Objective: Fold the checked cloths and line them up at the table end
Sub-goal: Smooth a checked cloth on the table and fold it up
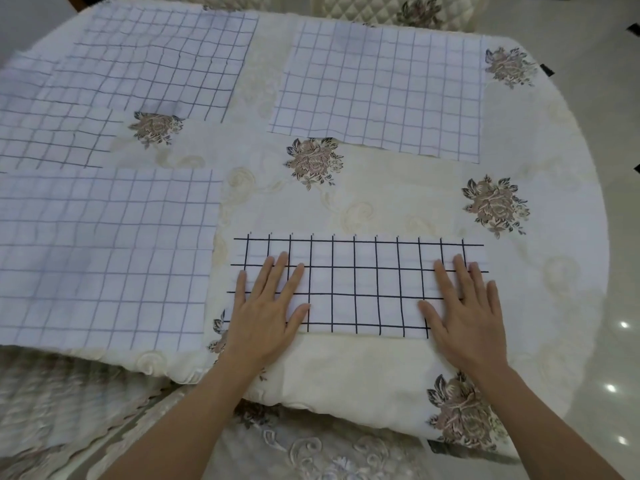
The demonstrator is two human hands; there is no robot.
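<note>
On the folded checked cloth [356, 285], both hands, left [268, 306] and right [464, 306], press flat, fingers straight.

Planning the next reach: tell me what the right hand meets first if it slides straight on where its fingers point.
The right hand would cross the folded cloth and bare tablecloth, then likely meet the far-right unfolded cloth at its near edge.

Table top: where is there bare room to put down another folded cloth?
Bare tablecloth lies between the folded cloth and the far right cloth, running to the right rim. A narrow strip parts the far cloths. The left side is crowded: far left cloth, near left cloth.
</note>
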